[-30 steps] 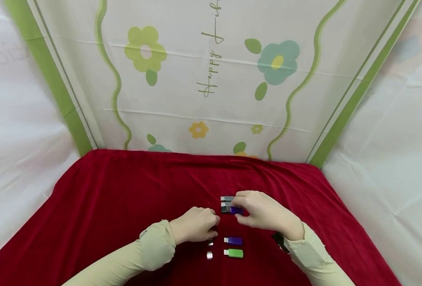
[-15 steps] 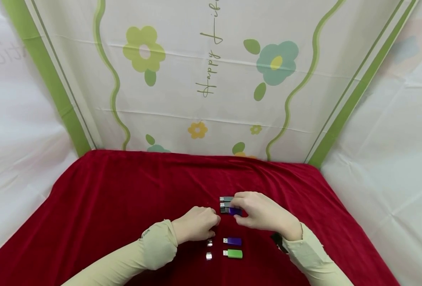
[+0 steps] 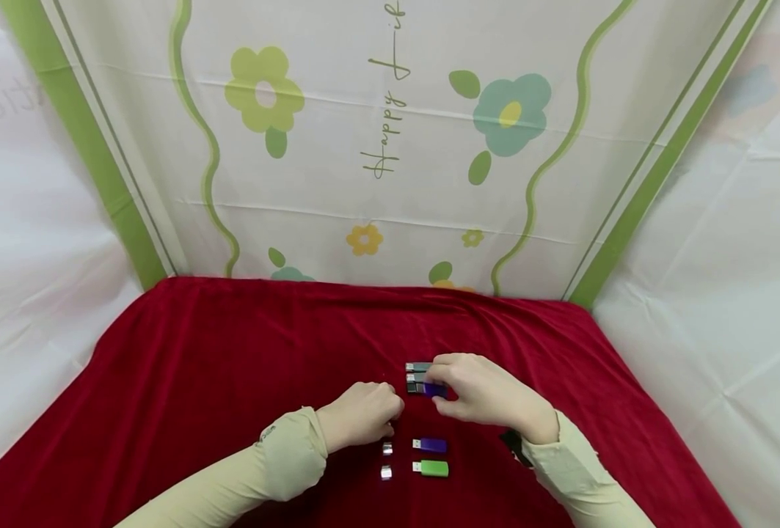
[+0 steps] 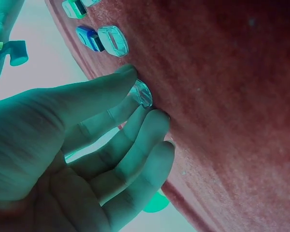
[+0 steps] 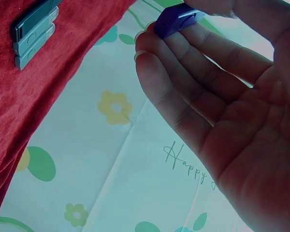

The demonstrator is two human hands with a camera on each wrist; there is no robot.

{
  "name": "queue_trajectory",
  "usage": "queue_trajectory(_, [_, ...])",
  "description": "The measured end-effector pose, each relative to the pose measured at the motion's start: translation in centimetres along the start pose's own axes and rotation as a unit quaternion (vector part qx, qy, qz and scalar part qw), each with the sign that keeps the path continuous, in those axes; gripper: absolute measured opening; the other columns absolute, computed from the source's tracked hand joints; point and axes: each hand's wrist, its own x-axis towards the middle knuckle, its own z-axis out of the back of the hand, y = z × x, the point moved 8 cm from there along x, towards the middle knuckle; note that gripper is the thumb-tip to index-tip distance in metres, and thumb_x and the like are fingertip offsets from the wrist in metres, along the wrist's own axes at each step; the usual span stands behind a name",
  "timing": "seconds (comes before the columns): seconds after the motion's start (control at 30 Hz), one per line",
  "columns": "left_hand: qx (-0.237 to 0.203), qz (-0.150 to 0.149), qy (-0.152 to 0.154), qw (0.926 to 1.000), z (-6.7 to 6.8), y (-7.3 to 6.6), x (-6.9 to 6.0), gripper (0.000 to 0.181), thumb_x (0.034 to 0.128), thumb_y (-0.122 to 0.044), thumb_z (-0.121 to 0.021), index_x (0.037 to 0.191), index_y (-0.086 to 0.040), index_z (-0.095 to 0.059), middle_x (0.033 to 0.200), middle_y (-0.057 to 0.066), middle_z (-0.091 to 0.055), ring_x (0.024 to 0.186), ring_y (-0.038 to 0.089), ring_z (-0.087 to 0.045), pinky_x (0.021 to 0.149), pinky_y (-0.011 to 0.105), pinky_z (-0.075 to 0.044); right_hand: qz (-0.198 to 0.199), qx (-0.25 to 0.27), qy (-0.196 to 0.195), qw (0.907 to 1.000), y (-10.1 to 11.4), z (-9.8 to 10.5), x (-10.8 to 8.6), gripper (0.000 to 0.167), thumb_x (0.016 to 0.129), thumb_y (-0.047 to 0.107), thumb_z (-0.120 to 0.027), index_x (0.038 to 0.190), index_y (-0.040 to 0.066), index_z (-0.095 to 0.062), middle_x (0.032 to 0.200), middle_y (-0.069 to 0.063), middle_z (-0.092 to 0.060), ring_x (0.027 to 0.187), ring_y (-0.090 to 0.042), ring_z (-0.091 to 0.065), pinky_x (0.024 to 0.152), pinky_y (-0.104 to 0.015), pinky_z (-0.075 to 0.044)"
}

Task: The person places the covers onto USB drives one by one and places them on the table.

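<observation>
My right hand (image 3: 489,389) pinches a purple USB stick (image 5: 176,20) between thumb and fingers, held above the red cloth. Beyond it lie two grey USB sticks (image 3: 419,367) and a black one (image 3: 412,388), partly covered by the right hand in the head view. My left hand (image 3: 362,414) is low over the cloth, its thumb and fingertips pinching a small clear cap (image 4: 144,94). Nearer to me lie a second purple USB stick (image 3: 433,445) and a green USB stick (image 3: 434,468), each with a clear cap (image 3: 387,449) lying to its left.
A red velvet cloth (image 3: 244,367) covers the table. Behind it hangs a white curtain (image 3: 337,176) printed with flowers and green borders. White sheeting (image 3: 713,293) encloses both sides.
My left hand has shifted very slightly left, uncovering more of the clear cap beside the near purple stick. The right hand keeps holding its purple USB stick, almost still.
</observation>
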Motion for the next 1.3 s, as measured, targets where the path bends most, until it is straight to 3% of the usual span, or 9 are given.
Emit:
queue_trajectory(0.43, [0.0, 0.014, 0.006, 0.9999, -0.1, 0.3, -0.2, 0.027, 0.076, -0.021, -0.084, 0.067, -0.017, -0.058, 0.067, -0.005, -0.051, 0.059, 0.009, -0.051, 0.05, 0.024, -0.044, -0.006, -0.001, 0.013, 0.9999, 0.2, -0.3, 0.1, 0.015, 0.078, 0.008, -0.076, 0.088, 0.013, -0.067, 0.076, 0.005, -0.053, 0.065, -0.003, -0.042, 0.057, -0.018, -0.04])
queue_trajectory(0.63, [0.009, 0.002, 0.003, 1.0, 0.1, 0.1, -0.2, 0.027, 0.0769, -0.019, -0.083, 0.065, -0.017, -0.059, 0.067, -0.004, -0.053, 0.058, 0.01, -0.052, 0.05, 0.024, -0.044, -0.004, -0.002, 0.009, 0.9999, 0.2, -0.2, 0.1, 0.015, 0.077, 0.007, -0.076, 0.087, 0.013, -0.067, 0.076, 0.005, -0.053, 0.065, -0.003, -0.042, 0.057, -0.018, -0.04])
queue_trajectory(1.0, [-0.006, -0.006, -0.028, 0.9996, 0.2, 0.5, -0.2, 0.028, 0.0786, -0.017, -0.075, 0.066, -0.015, -0.05, 0.061, -0.005, -0.045, 0.054, 0.008, -0.047, 0.046, 0.023, -0.041, -0.001, -0.005, 0.004, 1.0, 0.4, 0.1, 0.1, 0.015, 0.077, 0.007, -0.076, 0.088, 0.013, -0.067, 0.077, 0.005, -0.055, 0.066, -0.003, -0.043, 0.059, -0.018, -0.041])
queue_trajectory(1.17, [-0.047, 0.006, -0.05, 0.9976, 1.2, 1.2, -0.6, 0.023, 0.0828, -0.017, -0.073, 0.071, -0.017, -0.053, 0.065, -0.009, -0.043, 0.055, 0.002, -0.041, 0.047, 0.018, -0.037, 0.003, -0.007, -0.007, 1.0, 0.6, 0.5, 0.0, 0.017, 0.077, 0.008, -0.077, 0.089, 0.014, -0.068, 0.077, 0.008, -0.052, 0.065, -0.001, -0.042, 0.058, -0.017, -0.04])
queue_trajectory(1.3, [-0.076, 0.017, -0.089, 0.993, 3.4, 1.4, -1.3, 0.011, 0.086, -0.018, -0.071, 0.082, -0.013, -0.062, 0.073, -0.007, -0.051, 0.057, 0.001, -0.044, 0.049, 0.014, -0.039, 0.011, -0.012, -0.024, 0.9996, 0.9, 1.0, -0.1, 0.017, 0.077, 0.008, -0.077, 0.09, 0.013, -0.068, 0.077, 0.01, -0.05, 0.063, -0.001, -0.041, 0.056, -0.016, -0.039])
